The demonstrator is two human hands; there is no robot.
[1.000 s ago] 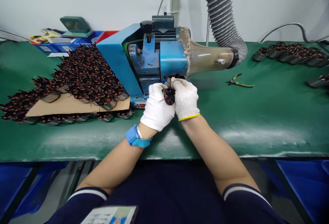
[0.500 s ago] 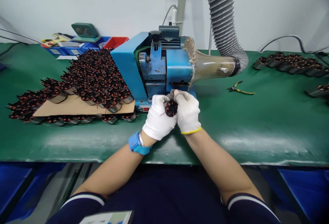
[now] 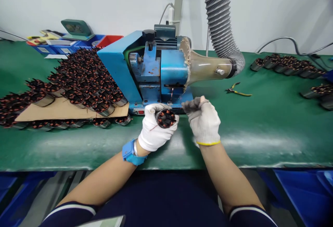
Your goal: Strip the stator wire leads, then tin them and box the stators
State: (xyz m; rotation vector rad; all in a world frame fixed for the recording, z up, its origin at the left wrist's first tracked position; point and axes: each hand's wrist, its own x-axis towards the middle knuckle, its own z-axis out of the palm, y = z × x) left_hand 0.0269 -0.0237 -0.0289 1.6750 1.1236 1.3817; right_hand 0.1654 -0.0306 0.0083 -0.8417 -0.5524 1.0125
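Observation:
A motor stator [image 3: 167, 118], a dark ring with copper windings inside, is gripped in my left hand [image 3: 155, 129], its open end facing me. Above it a thin copper wire end [image 3: 172, 94] sticks up in front of the blue machine [image 3: 173, 64]. My right hand [image 3: 204, 121] is apart from the stator, to its right. Its grey-tipped fingers are loosely bent, with the thumb away from them, and nothing shows in them. Both hands wear white gloves. Many more stators [image 3: 83, 77] are stacked on the left, some on a cardboard sheet [image 3: 52, 110].
A ribbed grey hose [image 3: 221, 18] runs up from the machine's funnel [image 3: 208, 68]. Yellow-handled cutters [image 3: 238, 90] lie on the green table [image 3: 249, 126]. Other stators [image 3: 288, 64] stand at the far right. Blue bins [image 3: 65, 48] and a red bin [image 3: 110, 40] are behind the stack.
My right hand has come away from the stator, moving right. My left hand has shifted slightly left and down with the stator, which now shows more fully. The view has moved right.

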